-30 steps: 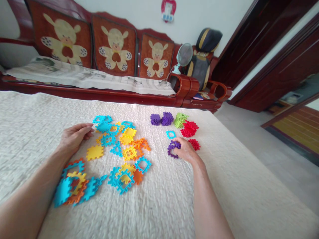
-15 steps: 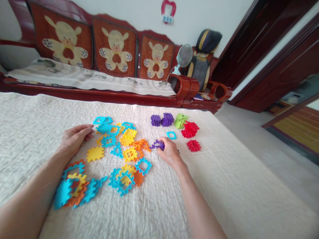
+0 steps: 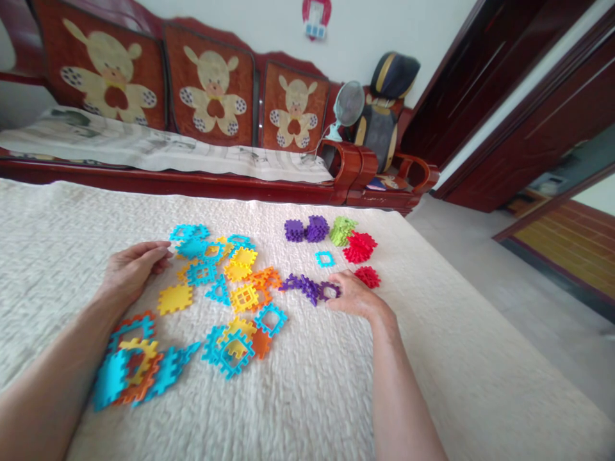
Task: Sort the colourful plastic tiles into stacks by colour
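Observation:
My right hand (image 3: 355,294) has its thumb and fingertips on the edge of a purple square frame piece (image 3: 330,292) with toothed sides. Just left of that piece lie more purple interlocking building pieces (image 3: 307,288), overlapping one another and close to some orange pieces (image 3: 266,278). My left hand (image 3: 136,269) rests on the cloth with its fingers drawn together, and no piece shows in them. Its fingertips are beside a mixed heap of blue pieces (image 3: 192,248) and yellow pieces (image 3: 243,257). A flat yellow square (image 3: 175,299) lies nearer to me.
Purple stacks (image 3: 317,228), a green stack (image 3: 343,231) and red piles (image 3: 360,247) stand at the back right. A lone blue frame (image 3: 325,258) lies before them. Blue, yellow and orange pieces (image 3: 166,371) sit by my left forearm. Beyond the cloth-covered table (image 3: 307,397) is a sofa (image 3: 202,176).
My right hand has shifted right, from the purple triangular piece to the square frame. More purple pieces now show where it was. The left hand keeps its place by the heap; the view has turned slightly.

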A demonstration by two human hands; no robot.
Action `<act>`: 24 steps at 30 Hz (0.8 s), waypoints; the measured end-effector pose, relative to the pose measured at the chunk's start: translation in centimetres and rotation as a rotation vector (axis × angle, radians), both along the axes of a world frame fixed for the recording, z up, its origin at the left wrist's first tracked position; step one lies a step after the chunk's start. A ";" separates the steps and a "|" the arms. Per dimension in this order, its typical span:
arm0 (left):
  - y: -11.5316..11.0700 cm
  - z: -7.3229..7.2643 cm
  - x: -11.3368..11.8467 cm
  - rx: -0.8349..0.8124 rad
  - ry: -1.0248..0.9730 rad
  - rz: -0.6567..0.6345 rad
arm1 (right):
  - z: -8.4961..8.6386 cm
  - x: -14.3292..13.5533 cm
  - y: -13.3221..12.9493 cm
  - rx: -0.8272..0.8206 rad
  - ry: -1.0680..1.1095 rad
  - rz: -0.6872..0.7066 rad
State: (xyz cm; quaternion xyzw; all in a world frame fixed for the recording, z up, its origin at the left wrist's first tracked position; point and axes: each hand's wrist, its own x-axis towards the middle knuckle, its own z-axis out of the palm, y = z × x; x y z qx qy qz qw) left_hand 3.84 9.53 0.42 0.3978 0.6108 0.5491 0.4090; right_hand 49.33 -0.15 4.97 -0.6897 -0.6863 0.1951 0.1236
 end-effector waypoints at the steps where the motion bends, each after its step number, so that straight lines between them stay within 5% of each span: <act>1: -0.1 0.1 0.1 -0.003 -0.001 0.003 | -0.1 -0.2 -0.1 0.015 -0.013 0.004; 16: -0.3 -0.2 -0.2 -0.002 0.023 -0.028 | -0.4 -0.3 0.8 0.189 0.203 -0.091; 20: -0.2 -0.5 -0.3 0.021 -0.018 -0.044 | 0.9 -3.1 4.0 0.317 0.133 0.039; 24: -0.3 -0.2 0.0 0.011 -0.033 -0.031 | 3.1 -5.9 9.9 0.398 -0.093 0.213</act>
